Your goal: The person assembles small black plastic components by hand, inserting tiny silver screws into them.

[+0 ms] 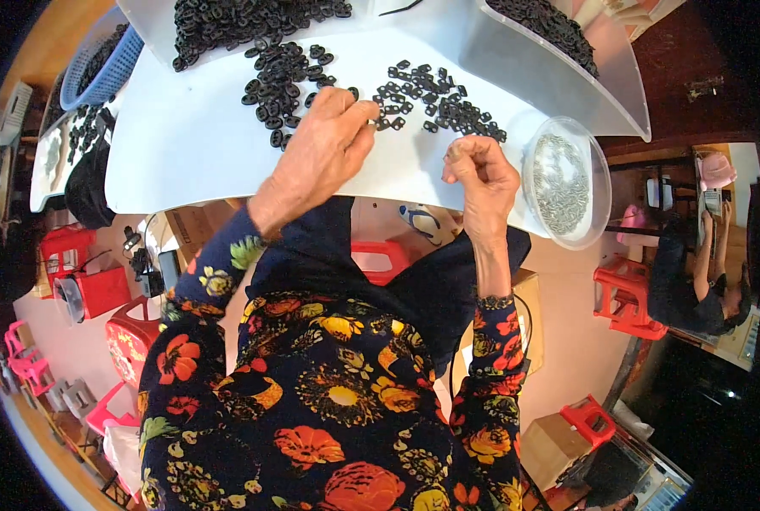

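Note:
My left hand (322, 145) is closed over the white tabletop (192, 162), its fingertips bent down between two piles. Whatever it holds is hidden under the fingers. Just behind it lies a pile of black oval plastic pieces (271, 81), each with openings in it. To its right are scattered smaller black flat pieces with holes (439, 102), close to the fingertips. My right hand (484, 175) is raised near the table's front edge, thumb and fingers pinched together; anything in the pinch is too small to name. Beside it stands a round clear tub (601, 204) of small silvery metal pins (560, 183).
At the back, one bin (165, 43) holds more oval pieces; another grey-white bin (516, 64) at right holds many black pieces. A blue basket (103, 60) stands at far left. Red stools (627, 298) and cardboard boxes (554, 447) are on the floor. Another person (695, 272) sits at far right.

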